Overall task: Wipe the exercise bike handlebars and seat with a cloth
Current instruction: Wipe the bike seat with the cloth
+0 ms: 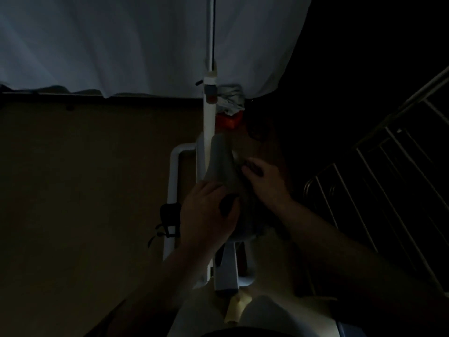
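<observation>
Both hands [233, 190] on dim seat [220, 161]; cloth indistinguishable.

Grey bike seat [222, 159] pointing away, atop white frame [209, 122]; dim.

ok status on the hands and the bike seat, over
Both hands on grey padded bike seat: left hand rear, right hand right side. Cloth indiscernible in dark. Nothing blocking.

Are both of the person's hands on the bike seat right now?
Yes, the left hand rests on the rear of the seat and the right hand touches its right edge.
</observation>
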Demonstrator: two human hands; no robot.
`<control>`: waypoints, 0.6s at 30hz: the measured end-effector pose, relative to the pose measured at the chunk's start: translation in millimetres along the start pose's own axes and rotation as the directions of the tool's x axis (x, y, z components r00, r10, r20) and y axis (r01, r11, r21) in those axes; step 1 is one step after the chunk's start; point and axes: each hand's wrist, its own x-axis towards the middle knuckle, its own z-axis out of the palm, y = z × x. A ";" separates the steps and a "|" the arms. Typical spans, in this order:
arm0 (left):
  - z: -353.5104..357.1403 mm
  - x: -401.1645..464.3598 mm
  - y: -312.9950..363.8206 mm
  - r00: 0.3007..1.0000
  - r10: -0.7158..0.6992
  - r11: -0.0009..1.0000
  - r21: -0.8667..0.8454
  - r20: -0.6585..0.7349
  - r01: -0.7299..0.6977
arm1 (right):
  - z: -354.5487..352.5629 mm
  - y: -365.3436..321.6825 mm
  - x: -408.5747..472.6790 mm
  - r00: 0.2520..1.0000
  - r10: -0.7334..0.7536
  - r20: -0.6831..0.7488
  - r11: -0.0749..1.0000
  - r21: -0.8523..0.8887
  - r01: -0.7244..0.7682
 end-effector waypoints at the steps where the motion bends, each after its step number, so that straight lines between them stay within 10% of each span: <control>1: -0.7 -0.8 0.0 1.000 -0.007 1.000 -0.022 0.004 0.007 | 2.6 0.0 -1.6 1.000 -0.015 0.010 1.000 0.023 0.015; 6: -0.8 -0.7 -7.8 0.999 -0.047 0.989 -0.141 0.009 0.048 | -1.5 30.7 -60.6 0.984 -0.166 -0.069 0.985 -0.058 0.162; 12: -11.0 -8.9 -8.3 0.995 0.025 0.982 -0.188 0.096 -0.006 | 25.2 6.3 -60.3 0.953 0.068 -0.295 0.996 -0.028 -0.080; 18: -18.3 -17.9 -21.3 0.979 0.120 0.950 -0.307 0.164 -0.065 | 35.0 6.6 -82.4 0.876 -0.158 -0.455 0.987 -0.089 0.132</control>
